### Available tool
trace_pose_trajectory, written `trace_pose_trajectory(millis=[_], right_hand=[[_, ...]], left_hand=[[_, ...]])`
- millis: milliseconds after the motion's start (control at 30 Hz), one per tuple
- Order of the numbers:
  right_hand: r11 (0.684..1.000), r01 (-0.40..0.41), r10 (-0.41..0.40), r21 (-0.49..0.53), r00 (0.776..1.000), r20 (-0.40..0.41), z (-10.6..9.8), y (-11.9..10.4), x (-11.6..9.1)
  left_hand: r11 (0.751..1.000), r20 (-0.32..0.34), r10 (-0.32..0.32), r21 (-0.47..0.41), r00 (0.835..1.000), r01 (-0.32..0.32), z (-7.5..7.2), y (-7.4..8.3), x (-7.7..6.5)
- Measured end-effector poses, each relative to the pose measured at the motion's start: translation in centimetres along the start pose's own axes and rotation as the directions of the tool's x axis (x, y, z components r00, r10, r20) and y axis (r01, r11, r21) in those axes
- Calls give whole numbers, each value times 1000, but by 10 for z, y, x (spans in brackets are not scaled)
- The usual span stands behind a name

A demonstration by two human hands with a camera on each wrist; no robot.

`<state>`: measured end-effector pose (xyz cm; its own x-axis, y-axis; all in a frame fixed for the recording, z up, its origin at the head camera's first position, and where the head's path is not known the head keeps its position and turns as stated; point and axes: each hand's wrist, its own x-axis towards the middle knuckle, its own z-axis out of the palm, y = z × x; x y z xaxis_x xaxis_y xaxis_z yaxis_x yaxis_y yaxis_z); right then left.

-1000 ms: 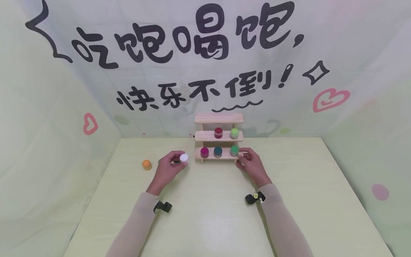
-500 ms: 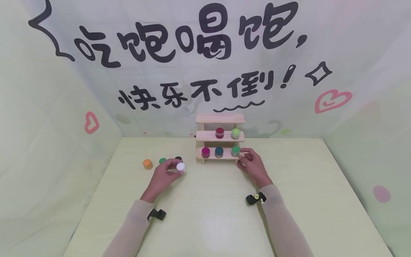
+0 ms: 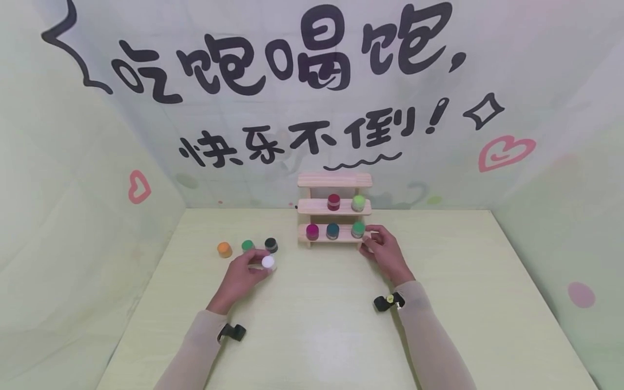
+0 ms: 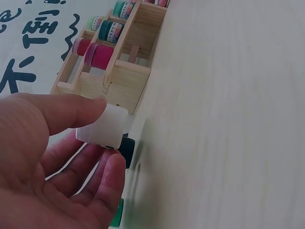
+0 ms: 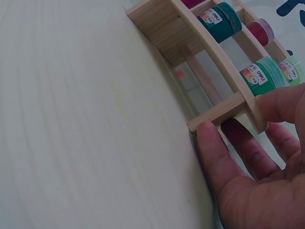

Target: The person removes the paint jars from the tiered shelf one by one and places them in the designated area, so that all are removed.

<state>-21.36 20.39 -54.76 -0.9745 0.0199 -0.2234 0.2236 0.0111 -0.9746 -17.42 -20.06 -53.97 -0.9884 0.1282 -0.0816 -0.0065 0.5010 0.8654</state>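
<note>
Left hand (image 3: 242,276): you're pinching the white jar (image 3: 268,263), thumb and fingers parted only by its width.
Right hand (image 3: 385,250): you're gripping the nearest end of the wooden rack (image 3: 334,180), thumb on the lower plank, fingers around the leg.
White jar: it's sitting at your left fingertips; whether it's touching the table (image 3: 317,325), you can't tell.
Loose jars: black jar (image 3: 271,245) and green jar (image 3: 248,246) are standing just beyond your left hand, orange jar (image 3: 224,249) farther left.
Rack jars: five jars (image 3: 333,232) are standing left of your right hand.

Soft glare on table (image 3: 319,338) (wrist views dimmer).
</note>
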Motion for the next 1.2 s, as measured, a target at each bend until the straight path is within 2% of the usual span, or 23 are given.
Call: trace_pose_trajectory(millis=[133,367,700,1000,1200], right_hand=[[1000,1,-1,-5,1000,2,1,0,-2],[1000,-15,15,-1,1000,-11,1,0,-4],[1000,-4,4,6,1000,2,0,2,-3],[1000,8,-8,-5,1000,-6,-1,2,-3],[1000,12,-12,5,1000,9,0,-1,-1]], left_hand=[[1000,9,-28,5,1000,28,1,-4,-2],[999,16,-33,13,999,33,3,-10,-2],[998,18,-52,35,998,51,3,-8,-3],[999,9,-35,26,999,35,-7,4,-3],[999,-31,34,-6,999,-35,-15,15,0]])
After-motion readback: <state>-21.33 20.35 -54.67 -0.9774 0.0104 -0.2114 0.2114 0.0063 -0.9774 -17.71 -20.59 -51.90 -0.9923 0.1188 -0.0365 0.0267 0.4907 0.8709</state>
